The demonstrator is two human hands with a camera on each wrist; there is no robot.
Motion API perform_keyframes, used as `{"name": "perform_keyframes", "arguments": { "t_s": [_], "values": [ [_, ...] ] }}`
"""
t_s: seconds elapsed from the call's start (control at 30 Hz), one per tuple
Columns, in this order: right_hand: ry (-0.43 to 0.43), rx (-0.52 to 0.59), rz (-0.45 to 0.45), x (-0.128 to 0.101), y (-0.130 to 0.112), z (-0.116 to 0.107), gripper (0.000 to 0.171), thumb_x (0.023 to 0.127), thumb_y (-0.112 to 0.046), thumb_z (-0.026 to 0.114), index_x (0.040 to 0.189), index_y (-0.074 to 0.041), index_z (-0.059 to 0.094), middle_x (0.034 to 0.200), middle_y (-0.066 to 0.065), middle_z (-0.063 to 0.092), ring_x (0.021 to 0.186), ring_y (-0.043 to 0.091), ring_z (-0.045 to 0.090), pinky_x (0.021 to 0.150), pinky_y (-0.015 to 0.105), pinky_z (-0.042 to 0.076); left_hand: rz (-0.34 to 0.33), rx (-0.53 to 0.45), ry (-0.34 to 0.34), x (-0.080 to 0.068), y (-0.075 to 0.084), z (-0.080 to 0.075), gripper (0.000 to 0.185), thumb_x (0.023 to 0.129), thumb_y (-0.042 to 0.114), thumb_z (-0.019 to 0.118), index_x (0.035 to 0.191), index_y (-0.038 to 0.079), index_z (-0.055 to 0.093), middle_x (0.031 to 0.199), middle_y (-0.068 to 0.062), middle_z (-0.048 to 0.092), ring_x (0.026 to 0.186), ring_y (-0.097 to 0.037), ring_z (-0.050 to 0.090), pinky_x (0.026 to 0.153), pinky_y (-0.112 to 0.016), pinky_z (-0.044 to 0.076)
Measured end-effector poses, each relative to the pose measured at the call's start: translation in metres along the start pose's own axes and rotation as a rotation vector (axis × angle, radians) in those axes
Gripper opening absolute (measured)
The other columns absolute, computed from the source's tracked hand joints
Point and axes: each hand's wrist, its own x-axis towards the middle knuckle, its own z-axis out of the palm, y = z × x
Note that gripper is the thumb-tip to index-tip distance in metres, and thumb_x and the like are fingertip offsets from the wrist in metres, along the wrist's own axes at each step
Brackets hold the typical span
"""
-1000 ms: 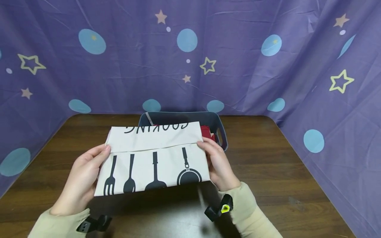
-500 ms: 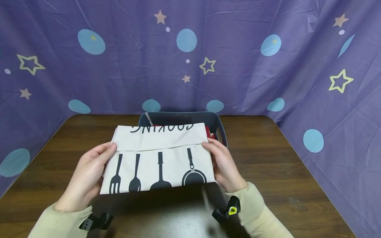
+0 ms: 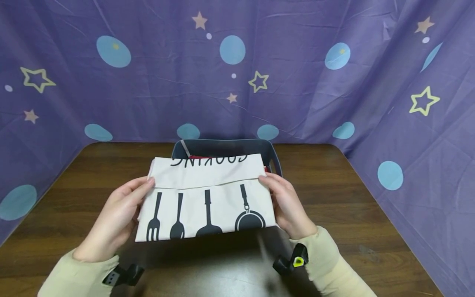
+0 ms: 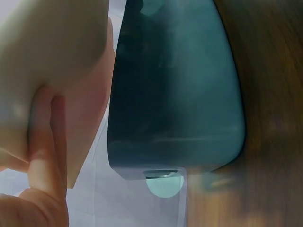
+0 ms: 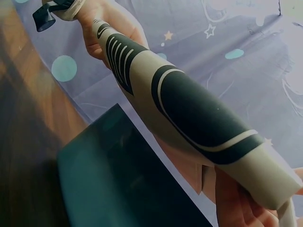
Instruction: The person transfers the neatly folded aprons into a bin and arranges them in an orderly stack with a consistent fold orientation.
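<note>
A folded white apron (image 3: 211, 206), printed with upside-down "COOKING" lettering and black utensils, hangs above the table in the head view. My left hand (image 3: 118, 214) pinches its left edge, thumb on top and fingers underneath. At the opposite edge my right hand (image 3: 287, 206) pinches it the same way. Seen from the right wrist, the apron (image 5: 199, 113) sags slightly between both hands, and a narrow white strap (image 5: 286, 215) dangles at its near corner. In the left wrist view, fingers (image 4: 45, 146) press against the apron's underside.
Behind the apron, a dark blue-green basket (image 3: 237, 146) with side handles stands at the table's far edge. Something red (image 3: 198, 157) shows inside; the apron hides most of the contents. A purple patterned curtain (image 3: 289, 82) surrounds the brown wooden table (image 3: 341, 214).
Both hands have shifted the apron to the right in the head view, covering more of the basket's right side. Their grip looks the same, and the basket has not moved.
</note>
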Motion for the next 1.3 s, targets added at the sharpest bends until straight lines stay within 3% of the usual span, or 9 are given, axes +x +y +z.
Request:
{"name": "perform_keyframes", "arguments": {
  "t_s": [0.27, 0.5, 0.83, 1.1, 1.3],
  "values": [
    [-0.035, -0.01, 0.018, -0.004, -0.006, -0.008, 0.022, 0.099, -0.021, 0.057, 0.116, -0.008, 0.062, 0.084, -0.002, 0.073, 0.069, 0.01, 0.069, 0.063, 0.028, 0.057, -0.021, 0.036, -0.028, 0.001, 0.002, 0.008, 0.064, 0.099, 0.044, 0.056, 0.145, 0.005, 0.036, 0.086, 0.017, 0.068, 0.072, -0.004, 0.063, 0.058, -0.025, 0.052],
    [-0.052, -0.032, 0.028, -0.007, -0.01, -0.015, 0.026, 0.099, -0.017, 0.057, 0.121, -0.006, 0.061, 0.087, -0.001, 0.074, 0.073, 0.011, 0.071, 0.067, 0.029, 0.059, -0.002, 0.032, -0.086, 0.002, 0.001, 0.013, 0.062, 0.101, 0.04, 0.054, 0.146, 0.003, 0.034, 0.087, 0.016, 0.07, 0.072, -0.003, 0.064, 0.058, -0.024, 0.051],
    [-0.049, -0.045, 0.025, -0.008, -0.014, -0.02, 0.016, 0.098, -0.016, 0.058, 0.11, -0.008, 0.065, 0.084, -0.001, 0.074, 0.071, 0.011, 0.071, 0.065, 0.028, 0.06, 0.011, 0.081, -0.106, 0.004, 0.005, 0.016, 0.066, 0.102, 0.041, 0.052, 0.149, 0.0, 0.03, 0.09, 0.015, 0.07, 0.075, -0.004, 0.065, 0.057, -0.023, 0.05],
    [-0.065, -0.063, 0.022, -0.006, -0.019, -0.022, 0.022, 0.099, -0.015, 0.056, 0.118, -0.006, 0.06, 0.083, -0.002, 0.073, 0.07, 0.01, 0.071, 0.064, 0.027, 0.059, 0.02, 0.107, -0.115, 0.006, 0.01, 0.018, 0.068, 0.102, 0.042, 0.051, 0.151, 0.0, 0.028, 0.093, 0.015, 0.071, 0.076, -0.004, 0.067, 0.057, -0.023, 0.051],
    [-0.102, -0.148, 0.019, -0.003, -0.023, -0.025, 0.035, 0.099, -0.015, 0.056, 0.13, -0.001, 0.052, 0.085, -0.003, 0.072, 0.07, 0.009, 0.07, 0.064, 0.027, 0.059, 0.04, 0.108, -0.128, 0.008, 0.014, 0.017, 0.068, 0.102, 0.04, 0.052, 0.15, -0.003, 0.028, 0.092, 0.013, 0.071, 0.076, -0.004, 0.068, 0.057, -0.023, 0.053]
  ]
}}
